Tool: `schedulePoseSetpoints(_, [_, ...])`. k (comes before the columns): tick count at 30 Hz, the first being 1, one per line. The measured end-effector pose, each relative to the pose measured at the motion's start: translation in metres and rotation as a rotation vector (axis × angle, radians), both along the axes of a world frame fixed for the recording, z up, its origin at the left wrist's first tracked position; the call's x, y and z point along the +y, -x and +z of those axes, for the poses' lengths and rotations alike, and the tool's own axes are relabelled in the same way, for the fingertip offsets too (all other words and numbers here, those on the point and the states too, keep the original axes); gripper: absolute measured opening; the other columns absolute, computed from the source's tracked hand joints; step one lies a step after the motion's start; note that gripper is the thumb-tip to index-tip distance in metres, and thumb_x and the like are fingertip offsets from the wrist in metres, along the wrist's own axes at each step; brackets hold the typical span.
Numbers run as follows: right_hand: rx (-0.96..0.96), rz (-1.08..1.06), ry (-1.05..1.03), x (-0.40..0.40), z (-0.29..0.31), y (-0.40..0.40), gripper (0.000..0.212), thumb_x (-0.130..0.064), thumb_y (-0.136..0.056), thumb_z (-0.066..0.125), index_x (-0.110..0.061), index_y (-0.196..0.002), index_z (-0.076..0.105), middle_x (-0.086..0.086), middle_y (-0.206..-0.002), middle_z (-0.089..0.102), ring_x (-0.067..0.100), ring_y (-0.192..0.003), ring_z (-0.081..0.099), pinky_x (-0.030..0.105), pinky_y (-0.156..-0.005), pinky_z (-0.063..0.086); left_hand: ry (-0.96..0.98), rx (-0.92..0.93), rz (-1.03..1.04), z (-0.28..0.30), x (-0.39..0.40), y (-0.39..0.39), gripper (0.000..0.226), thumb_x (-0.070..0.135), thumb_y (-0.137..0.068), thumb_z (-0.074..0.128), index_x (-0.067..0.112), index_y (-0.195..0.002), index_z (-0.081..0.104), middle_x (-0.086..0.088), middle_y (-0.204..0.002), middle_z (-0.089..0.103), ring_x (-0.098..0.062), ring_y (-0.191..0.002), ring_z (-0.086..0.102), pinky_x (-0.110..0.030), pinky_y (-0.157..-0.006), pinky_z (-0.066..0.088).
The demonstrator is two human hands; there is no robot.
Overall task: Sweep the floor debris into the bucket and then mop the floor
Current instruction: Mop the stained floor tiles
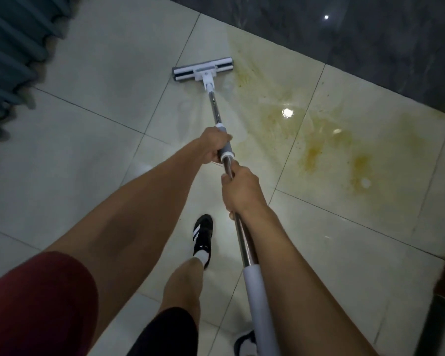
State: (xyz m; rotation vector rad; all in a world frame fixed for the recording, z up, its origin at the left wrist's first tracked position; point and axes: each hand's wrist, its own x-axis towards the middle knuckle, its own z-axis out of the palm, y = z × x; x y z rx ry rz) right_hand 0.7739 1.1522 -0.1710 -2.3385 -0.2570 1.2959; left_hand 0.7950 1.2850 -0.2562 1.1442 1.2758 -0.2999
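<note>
Nearest, the right hand [239,191] is clamped on the mop [217,116] pole's steel section; just beyond, the left hand [212,147] wraps its grey sleeve. The mop head [203,69] lies flat on the pale floor [93,155], beside the yellow stain [319,147] spreading right. Open tiles lie left toward the curtain [13,60]; a dark border [370,39] bounds the far right.

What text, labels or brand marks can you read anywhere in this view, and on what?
None can be read.
Mop head: no print shows.
Mop handle: plain, no label.
Black shoe: white stripes only, no lettering.
Floor tiles and dark wall: no signs.
</note>
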Motion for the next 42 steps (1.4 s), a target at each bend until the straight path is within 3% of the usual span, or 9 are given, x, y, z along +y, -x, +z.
schedulePoseSetpoints(5, [0.002, -0.027, 0.011, 0.006, 0.002, 0.023, 0.037, -0.027, -0.104, 0.044, -0.022, -0.141, 0.046, 0.013, -0.104, 0.066, 0.032, -0.088, 0.068, 0.049, -0.076, 0.061, 0.014, 0.030, -0.057, 0.002, 0.006, 0.012, 0.024, 0.012, -0.101, 0.058, 0.002, -0.121, 0.049, -0.016, -0.086, 0.062, -0.029, -0.065, 0.067, -0.045, -0.062, 0.059])
schedulePoseSetpoints(10, [-0.010, -0.018, -0.001, -0.023, 0.003, 0.071, 0.041, -0.024, -0.105, 0.041, -0.022, -0.147, 0.039, 0.010, -0.105, 0.063, 0.023, -0.084, 0.061, 0.032, -0.069, 0.048, 0.007, 0.052, -0.111, 0.001, -0.021, 0.052, 0.021, 0.009, -0.100, 0.058, 0.002, -0.117, 0.047, -0.017, -0.085, 0.060, -0.030, -0.064, 0.065, -0.052, -0.073, 0.059])
schedulePoseSetpoints(13, [0.005, -0.039, 0.012, -0.056, 0.014, 0.107, 0.042, -0.023, -0.106, 0.040, -0.021, -0.147, 0.038, 0.009, -0.106, 0.062, 0.022, -0.082, 0.058, 0.030, -0.068, 0.043, 0.008, 0.075, -0.155, 0.006, -0.057, 0.084, 0.020, 0.008, -0.100, 0.057, 0.001, -0.115, 0.047, -0.019, -0.085, 0.059, -0.032, -0.066, 0.066, -0.053, -0.071, 0.059])
schedulePoseSetpoints(18, [0.020, -0.053, 0.028, -0.129, 0.033, 0.185, 0.037, -0.021, -0.106, 0.042, -0.016, -0.142, 0.042, 0.011, -0.118, 0.063, 0.021, -0.086, 0.054, 0.030, -0.072, 0.042, 0.027, 0.088, -0.260, 0.013, -0.131, 0.156, 0.009, 0.009, -0.098, 0.057, 0.004, -0.099, 0.050, -0.030, -0.115, 0.064, -0.043, -0.101, 0.069, -0.050, -0.076, 0.060])
schedulePoseSetpoints(22, [0.044, -0.112, 0.025, -0.186, 0.037, 0.259, 0.034, -0.019, -0.104, 0.045, -0.014, -0.138, 0.044, 0.012, -0.115, 0.064, 0.026, -0.097, 0.065, 0.034, -0.080, 0.053, 0.034, 0.093, -0.280, 0.016, -0.191, 0.224, 0.012, 0.006, -0.098, 0.059, -0.002, -0.100, 0.050, -0.024, -0.094, 0.062, -0.035, -0.073, 0.067, -0.046, -0.058, 0.056])
schedulePoseSetpoints(31, [0.041, -0.162, 0.035, -0.270, 0.051, 0.388, 0.040, -0.022, -0.105, 0.040, -0.016, -0.144, 0.039, 0.008, -0.104, 0.060, 0.023, -0.086, 0.061, 0.032, -0.067, 0.050, 0.065, 0.122, -0.380, 0.030, -0.278, 0.347, 0.019, 0.008, -0.100, 0.057, 0.002, -0.110, 0.043, -0.022, -0.092, 0.059, -0.040, -0.090, 0.068, -0.057, -0.084, 0.058])
schedulePoseSetpoints(35, [0.038, -0.234, 0.022, -0.276, 0.056, 0.443, 0.038, -0.019, -0.105, 0.041, -0.016, -0.142, 0.041, 0.004, -0.098, 0.057, 0.019, -0.080, 0.056, 0.025, -0.060, 0.041, 0.081, 0.137, -0.422, 0.034, -0.287, 0.395, 0.019, 0.008, -0.101, 0.055, 0.003, -0.112, 0.041, -0.021, -0.092, 0.058, -0.038, -0.086, 0.066, -0.055, -0.082, 0.058])
schedulePoseSetpoints(39, [0.046, -0.311, 0.015, -0.275, 0.056, 0.498, 0.038, -0.021, -0.104, 0.042, -0.020, -0.143, 0.042, 0.006, -0.101, 0.062, 0.022, -0.085, 0.062, 0.031, -0.067, 0.051, 0.135, 0.114, -0.444, 0.031, -0.289, 0.442, 0.017, 0.009, -0.102, 0.054, 0.003, -0.114, 0.043, -0.018, -0.089, 0.056, -0.032, -0.072, 0.063, -0.058, -0.090, 0.055])
schedulePoseSetpoints(42, [0.061, -0.405, 0.016, -0.271, 0.056, 0.536, 0.044, -0.023, -0.104, 0.043, -0.030, -0.147, 0.040, 0.003, -0.099, 0.062, 0.019, -0.079, 0.063, 0.025, -0.053, 0.048, 0.176, 0.082, -0.416, 0.030, -0.288, 0.482, 0.027, 0.017, -0.102, 0.056, 0.006, -0.125, 0.046, -0.019, -0.099, 0.060, -0.029, -0.072, 0.063, -0.053, -0.076, 0.060])
